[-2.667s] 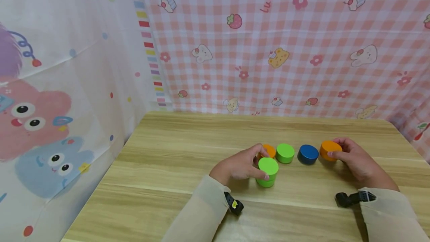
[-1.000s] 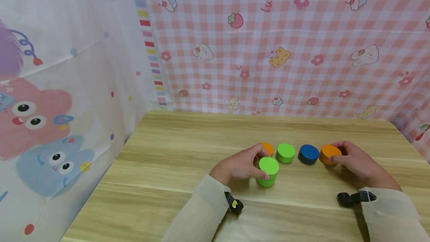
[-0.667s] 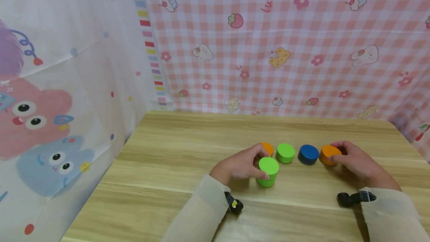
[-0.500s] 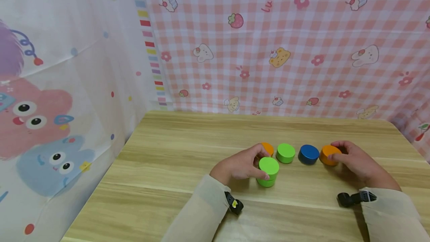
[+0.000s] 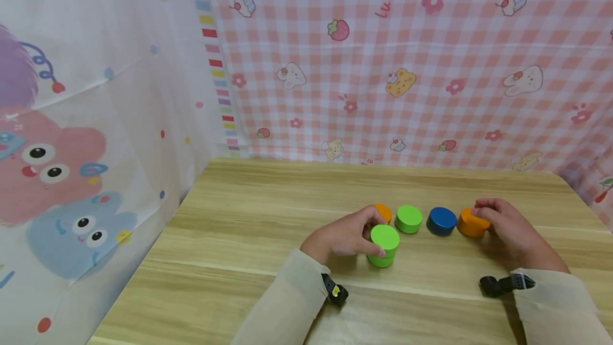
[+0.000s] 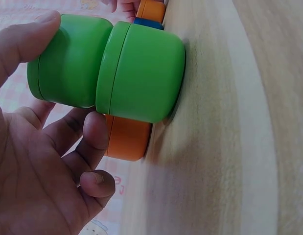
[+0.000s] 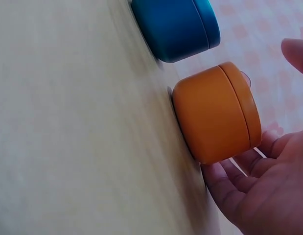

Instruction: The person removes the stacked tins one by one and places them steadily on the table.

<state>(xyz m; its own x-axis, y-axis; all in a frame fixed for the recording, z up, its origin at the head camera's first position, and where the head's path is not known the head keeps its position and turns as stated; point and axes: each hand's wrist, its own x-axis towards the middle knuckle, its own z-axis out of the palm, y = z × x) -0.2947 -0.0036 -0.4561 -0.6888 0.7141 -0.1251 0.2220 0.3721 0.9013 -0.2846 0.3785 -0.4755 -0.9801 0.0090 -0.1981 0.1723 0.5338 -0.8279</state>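
Note:
My left hand (image 5: pixel 342 234) pinches the upper of two stacked green round tins (image 5: pixel 384 237) between thumb and fingers. The lower green tin (image 6: pixel 144 73) stands on the table, and the upper one sits against its lid. At the row's right end, an orange round tin (image 5: pixel 473 223) rests on the table. My right hand (image 5: pixel 514 238) is around its far right side; in the right wrist view the fingers (image 7: pixel 222 183) lie along the orange tin while the thumb (image 7: pixel 297 55) is lifted off it. Beside it stands a blue tin (image 5: pixel 441 221).
Another green tin (image 5: pixel 408 219) stands left of the blue one. A second orange tin (image 5: pixel 383 213) is partly hidden behind my left hand. The wooden table (image 5: pixel 249 228) meets a pink checked cloth (image 5: pixel 364 57) at the back and a white printed cloth (image 5: pixel 119 148) at left.
The right-hand orange tin has come down slightly beside the blue tin. My right thumb has moved from its near side up over its top. My left hand stays on the stack.

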